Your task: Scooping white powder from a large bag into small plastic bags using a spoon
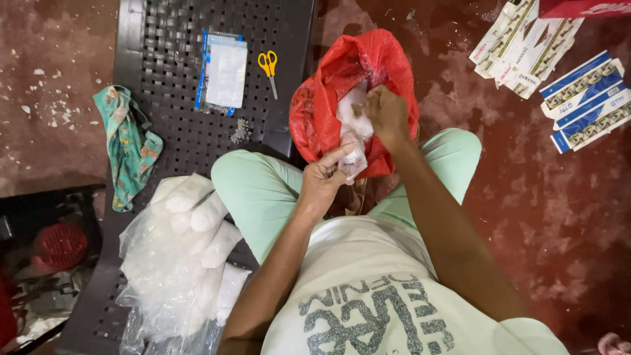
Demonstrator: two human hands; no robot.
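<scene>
Sitting on a black perforated bench point(164, 59) with a red plastic bag point(368, 66) at centre frame, just above the knees; the right hand point(388, 113) is reaching into it, fingers closed around a small white packet point(353, 108) inside, while the left hand point(323, 179) pinches another white packet point(355, 160) at the bag's lower edge. Yellow scissors point(268, 68) and a clear pouch point(225, 71) sit upper centre, a heap of filled clear bags point(184, 250) lower left
</scene>
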